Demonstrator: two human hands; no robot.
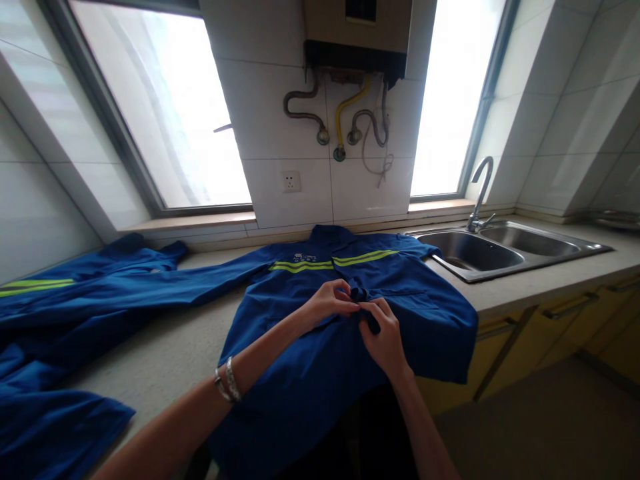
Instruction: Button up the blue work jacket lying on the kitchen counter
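A blue work jacket [295, 333] with yellow-green stripes lies spread over the counter, collar toward the wall, its lower part hanging over the front edge. My left hand [330, 300] pinches the front placket near the middle of the jacket. Close beside it, my right hand [383, 330] has its fingers closed on the same front edge, and the fabric bunches up between both hands. Whether a button sits under the fingertips is too small to tell. Two silver bracelets [227, 381] circle my left wrist.
More blue clothing with a striped band [100, 293] lies at the left on the counter [200, 340]. A double sink [500, 250] with a tap [481, 193] is at the right. Yellow cabinets [540, 340] stand below. A water heater [357, 40] with pipes hangs on the wall.
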